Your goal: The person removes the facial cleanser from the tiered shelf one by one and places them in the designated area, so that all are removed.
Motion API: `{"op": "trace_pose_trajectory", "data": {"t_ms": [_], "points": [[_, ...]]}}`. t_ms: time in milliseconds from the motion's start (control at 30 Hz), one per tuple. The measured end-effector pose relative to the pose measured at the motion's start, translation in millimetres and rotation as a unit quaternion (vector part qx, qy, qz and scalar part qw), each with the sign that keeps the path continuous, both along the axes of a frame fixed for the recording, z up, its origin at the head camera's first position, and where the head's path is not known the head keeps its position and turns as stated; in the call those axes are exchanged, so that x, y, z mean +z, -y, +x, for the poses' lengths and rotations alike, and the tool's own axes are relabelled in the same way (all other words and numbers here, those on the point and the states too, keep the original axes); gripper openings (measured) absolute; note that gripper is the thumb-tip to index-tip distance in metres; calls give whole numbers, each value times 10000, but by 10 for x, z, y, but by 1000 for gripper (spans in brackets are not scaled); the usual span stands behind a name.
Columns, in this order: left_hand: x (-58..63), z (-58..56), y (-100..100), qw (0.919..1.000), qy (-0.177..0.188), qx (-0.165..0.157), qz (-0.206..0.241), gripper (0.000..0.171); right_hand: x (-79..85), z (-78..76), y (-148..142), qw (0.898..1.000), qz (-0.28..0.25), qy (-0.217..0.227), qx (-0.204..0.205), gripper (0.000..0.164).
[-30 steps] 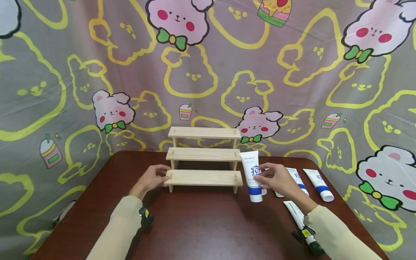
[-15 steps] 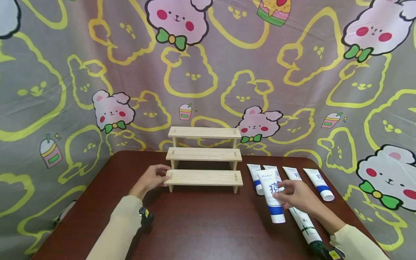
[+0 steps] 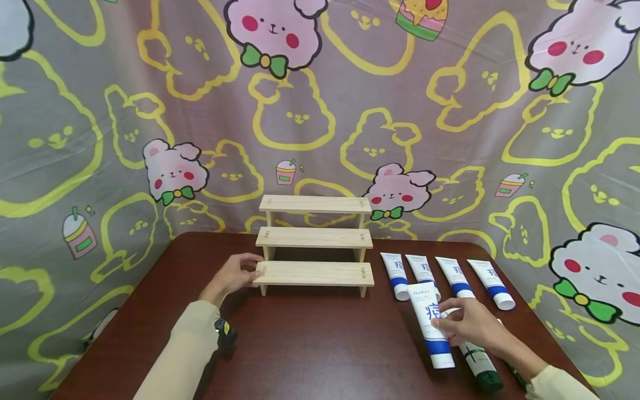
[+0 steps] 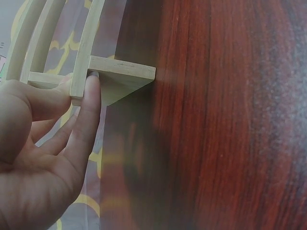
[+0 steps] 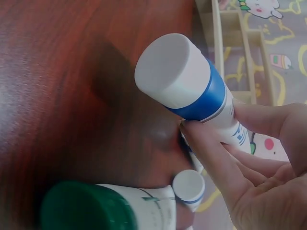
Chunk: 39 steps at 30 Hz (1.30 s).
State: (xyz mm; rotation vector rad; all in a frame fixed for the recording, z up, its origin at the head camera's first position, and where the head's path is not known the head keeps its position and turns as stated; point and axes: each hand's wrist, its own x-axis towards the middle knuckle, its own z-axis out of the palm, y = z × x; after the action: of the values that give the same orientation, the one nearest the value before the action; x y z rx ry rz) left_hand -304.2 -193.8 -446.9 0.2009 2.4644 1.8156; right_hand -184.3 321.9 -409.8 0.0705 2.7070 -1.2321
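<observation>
A three-step wooden display rack stands at the back middle of the table. My left hand pinches the left end of its lowest board; in the left wrist view, the thumb lies on one face of the board and a finger on the other. To the right, my right hand holds a white squeeze tube with a blue band and white cap, between thumb and fingers, tilted above the table. Right beside it, partly behind the hand, lies a white tube with a dark green cap.
Several more blue-banded white tubes lie in a row at the back right of the brown table. Something dark shows partly under the right wrist. A cartoon-print cloth hangs behind the table and along its sides.
My right hand has carried the white tube from beside the rack toward the right and nearer to me, uncovering the row of tubes. My left hand stays on the rack.
</observation>
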Motion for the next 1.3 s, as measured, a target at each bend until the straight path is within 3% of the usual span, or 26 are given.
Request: {"op": "trace_pose_trajectory", "data": {"t_ms": [200, 533, 833, 1300], "points": [[21, 30, -11, 10000, 12, 12, -43, 37, -113, 41, -16, 9996, -117, 120, 226, 47], [7, 4, -1, 10000, -45, -12, -66, 36, -230, 50, 6, 9986, -180, 490, 122, 29], [-13, -4, 1, 9999, -78, 16, -88, 36, -281, 18, 39, 9973, -11, 726, -99, 32], [-14, 3, 5, 9998, -50, 55, -174, 35, -331, 25, 46, 9965, 72, 821, -96, 38]]}}
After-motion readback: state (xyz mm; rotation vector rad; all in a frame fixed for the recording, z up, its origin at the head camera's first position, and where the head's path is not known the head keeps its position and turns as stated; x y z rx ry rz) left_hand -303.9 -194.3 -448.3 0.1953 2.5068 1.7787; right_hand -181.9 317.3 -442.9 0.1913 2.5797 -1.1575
